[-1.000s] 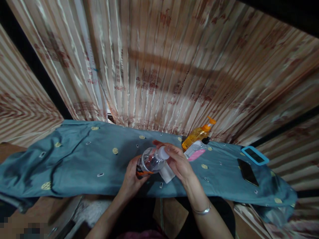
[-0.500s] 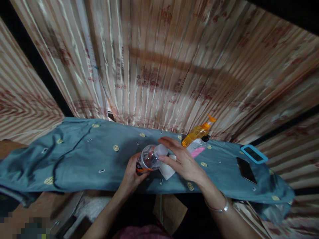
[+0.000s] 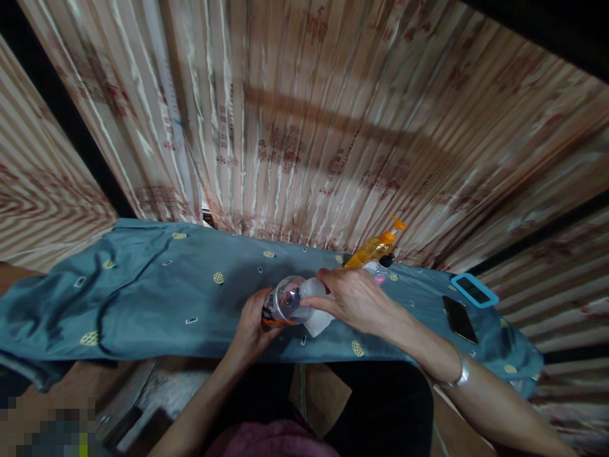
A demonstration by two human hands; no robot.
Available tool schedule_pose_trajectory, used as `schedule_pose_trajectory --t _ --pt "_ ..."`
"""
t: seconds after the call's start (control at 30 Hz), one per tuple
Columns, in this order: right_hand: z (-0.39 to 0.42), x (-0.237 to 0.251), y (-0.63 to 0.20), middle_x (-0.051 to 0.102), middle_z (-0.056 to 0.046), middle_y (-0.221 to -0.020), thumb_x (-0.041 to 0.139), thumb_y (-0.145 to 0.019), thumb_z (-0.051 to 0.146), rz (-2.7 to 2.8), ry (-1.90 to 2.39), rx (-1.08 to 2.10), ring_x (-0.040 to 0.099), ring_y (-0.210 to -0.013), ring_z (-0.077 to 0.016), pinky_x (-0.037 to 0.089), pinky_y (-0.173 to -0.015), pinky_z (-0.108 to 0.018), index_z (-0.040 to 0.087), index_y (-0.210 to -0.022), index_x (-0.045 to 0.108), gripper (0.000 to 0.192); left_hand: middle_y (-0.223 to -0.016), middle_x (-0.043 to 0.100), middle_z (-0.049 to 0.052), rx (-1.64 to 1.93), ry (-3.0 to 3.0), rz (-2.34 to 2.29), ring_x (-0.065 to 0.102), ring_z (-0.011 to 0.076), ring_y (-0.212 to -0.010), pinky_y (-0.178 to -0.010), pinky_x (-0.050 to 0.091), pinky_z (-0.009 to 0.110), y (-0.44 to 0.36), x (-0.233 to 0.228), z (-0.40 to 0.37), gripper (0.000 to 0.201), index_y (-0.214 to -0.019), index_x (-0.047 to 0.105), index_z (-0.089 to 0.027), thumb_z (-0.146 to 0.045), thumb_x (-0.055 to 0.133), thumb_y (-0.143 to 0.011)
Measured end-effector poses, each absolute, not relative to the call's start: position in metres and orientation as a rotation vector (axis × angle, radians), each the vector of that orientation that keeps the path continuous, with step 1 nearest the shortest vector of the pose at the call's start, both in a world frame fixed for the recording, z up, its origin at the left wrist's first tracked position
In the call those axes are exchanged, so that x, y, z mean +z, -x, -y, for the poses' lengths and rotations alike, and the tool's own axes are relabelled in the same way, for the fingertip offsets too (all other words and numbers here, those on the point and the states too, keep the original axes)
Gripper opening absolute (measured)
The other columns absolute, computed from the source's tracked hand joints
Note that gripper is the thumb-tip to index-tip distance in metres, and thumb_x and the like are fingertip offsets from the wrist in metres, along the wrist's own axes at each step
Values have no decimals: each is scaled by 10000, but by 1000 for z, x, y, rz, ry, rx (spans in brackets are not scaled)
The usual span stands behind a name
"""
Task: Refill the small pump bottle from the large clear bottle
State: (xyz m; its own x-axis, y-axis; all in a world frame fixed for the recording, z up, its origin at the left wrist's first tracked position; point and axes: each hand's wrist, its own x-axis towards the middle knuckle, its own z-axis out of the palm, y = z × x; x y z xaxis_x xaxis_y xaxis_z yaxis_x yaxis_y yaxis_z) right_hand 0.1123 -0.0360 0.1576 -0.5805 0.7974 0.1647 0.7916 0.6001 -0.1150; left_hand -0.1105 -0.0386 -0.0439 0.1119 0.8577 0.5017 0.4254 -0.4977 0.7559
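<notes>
So we had the clear round plastic bottle with the orange label band (image 3: 284,303) in the middle of the frame, tipped toward us over the blue-grey spotted cloth (image 3: 157,298). Our left hand (image 3: 252,327) was wrapped around its lower body, and our right hand (image 3: 356,301) pinched its white rounded cap (image 3: 313,287) between the fingers. A white folded wipe (image 3: 317,324) sat just under the bottle. Label text was too blurry to read. An orange pump bottle (image 3: 373,249) stood behind it.
</notes>
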Motion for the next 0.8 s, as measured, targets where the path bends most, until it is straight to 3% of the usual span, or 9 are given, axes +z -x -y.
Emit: schedule_pose_trajectory --t 0.13,0.2,0.27,0.33,0.43,0.5,0.57,0.73,0.8 --pt "39 164 -112 721 -155 -1304 599 -1028 455 2696 1059 202 706 -1171 -289 532 -921 -356 161 -1355 620 440 -1306 674 168 1335 -2005 -1251 658 351 -1223 -1053 540 519 110 -45 38 621 -1354 552 -177 -384 776 -812" --pt "42 169 -107 762 -169 -1173 528 -1066 407 2758 1251 210 740 -1075 -298 534 -869 -360 122 -1254 668 369 -1305 675 170 1338 -2017 -1247 659 355 -1224 -1052 541 522 110 -46 38 619 -1346 554 -173 -388 777 -810" --pt "45 173 -102 781 -174 -982 507 -1063 479 2771 1531 146 764 -932 -327 527 -779 -374 95 -1122 709 438 -1303 677 169 1343 -2027 -1244 663 352 -1218 -1044 546 522 110 -46 38 611 -1349 550 -173 -387 767 -819" --pt "47 176 -100 776 -190 -1068 598 -1013 520 2773 1564 122 755 -1004 -349 524 -808 -380 82 -1228 673 493 -1301 679 165 1353 -2034 -1247 666 348 -1212 -1035 551 518 110 -46 38 606 -1354 543 -177 -379 759 -825" --pt "49 179 -102 713 -161 -1313 695 -989 365 2807 1309 197 694 -1203 -299 497 -918 -330 128 -1435 538 529 -1297 679 165 1376 -2047 -1246 669 343 -1206 -1023 557 509 110 -46 37 609 -1355 534 -179 -366 760 -821" --pt "49 181 -103 762 -133 -1158 608 -1040 339 2812 1370 188 740 -1067 -272 493 -821 -309 120 -1327 606 361 -1292 681 165 1375 -2062 -1240 672 341 -1198 -1014 561 504 110 -46 37 611 -1355 533 -177 -352 760 -815" --pt "49 180 -102 772 -115 -931 530 -1068 420 2785 1550 111 755 -871 -273 457 -696 -317 111 -1157 671 351 -1287 684 163 1371 -2069 -1251 673 340 -1194 -1014 561 503 110 -46 36 614 -1355 533 -178 -341 760 -809" --pt "49 173 -95 758 -143 -1085 578 -1047 432 2811 1407 39 732 -975 -271 438 -744 -303 124 -1270 630 384 -1294 680 164 1375 -2062 -1266 666 343 -1209 -1027 550 512 110 -50 35 626 -1362 524 -180 -327 759 -801" --pt "50 170 -93 755 -137 -1009 541 -1067 391 2793 1436 16 727 -910 -256 414 -708 -297 112 -1200 653 329 -1301 679 167 1367 -2053 -1269 664 346 -1217 -1032 547 518 110 -53 34 631 -1362 524 -180 -317 762 -793"
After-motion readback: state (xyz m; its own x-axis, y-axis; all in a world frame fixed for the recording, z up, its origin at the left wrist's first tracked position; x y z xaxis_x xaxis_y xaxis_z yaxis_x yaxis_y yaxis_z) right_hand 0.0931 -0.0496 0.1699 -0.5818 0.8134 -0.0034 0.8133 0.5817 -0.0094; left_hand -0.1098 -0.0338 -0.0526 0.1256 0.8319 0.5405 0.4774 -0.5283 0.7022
